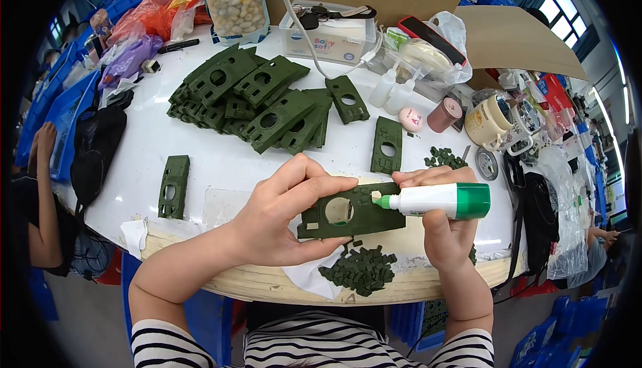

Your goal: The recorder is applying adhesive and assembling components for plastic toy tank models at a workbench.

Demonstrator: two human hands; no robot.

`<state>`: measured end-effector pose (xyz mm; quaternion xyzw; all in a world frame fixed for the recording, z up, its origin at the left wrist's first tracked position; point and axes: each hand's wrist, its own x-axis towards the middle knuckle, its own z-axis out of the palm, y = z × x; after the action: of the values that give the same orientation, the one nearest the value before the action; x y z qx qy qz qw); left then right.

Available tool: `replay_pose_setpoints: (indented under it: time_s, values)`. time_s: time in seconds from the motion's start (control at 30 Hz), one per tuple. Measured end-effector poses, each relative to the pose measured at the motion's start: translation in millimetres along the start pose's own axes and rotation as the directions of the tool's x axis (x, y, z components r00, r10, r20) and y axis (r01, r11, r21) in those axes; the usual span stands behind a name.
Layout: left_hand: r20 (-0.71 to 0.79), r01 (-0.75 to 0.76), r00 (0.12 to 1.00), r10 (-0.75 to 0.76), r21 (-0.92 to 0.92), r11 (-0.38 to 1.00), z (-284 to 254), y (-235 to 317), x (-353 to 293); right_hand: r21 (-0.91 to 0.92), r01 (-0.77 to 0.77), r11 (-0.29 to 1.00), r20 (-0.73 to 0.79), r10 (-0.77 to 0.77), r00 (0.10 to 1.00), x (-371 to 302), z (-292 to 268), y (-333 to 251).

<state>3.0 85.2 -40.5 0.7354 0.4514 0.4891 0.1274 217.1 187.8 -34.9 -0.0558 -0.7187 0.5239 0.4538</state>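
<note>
Near edge: heap of small green plastic pieces [361,273]. Beyond it, left hand [273,202] pinches green toy-tank hull [372,222], thumb and fingers spread across its width; right hand [449,233] curled round white-and-green applicator bottle [429,200], nozzle at hull. Farther: stacked hulls [273,122].

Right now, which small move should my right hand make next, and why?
Perhaps squeeze the white bottle gently: its green nozzle is at or just over a pale spot on the green part, which your left hand holds.
</note>
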Motion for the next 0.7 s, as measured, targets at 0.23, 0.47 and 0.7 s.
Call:
replay_pose_setpoints:
  time_s: [0.23,0.47,0.7]
  values:
    - [-0.002,-0.005,1.0,0.005,0.008,1.0,0.4,-0.1,-0.2,-0.028,-0.003,1.0,0.022,0.004,1.0,-0.6,-2.2,0.1]
    - [-0.004,-0.008,1.0,0.008,0.008,1.0,0.9,-0.8,-0.7,-0.038,-0.02,0.999,0.015,0.021,1.0,-0.8,-1.3,-1.3]
    - [0.0,-0.01,1.0,0.01,0.012,1.0,0.6,-0.7,-0.8,-0.031,-0.023,0.999,0.012,0.023,1.0,-0.9,-1.3,-0.9]
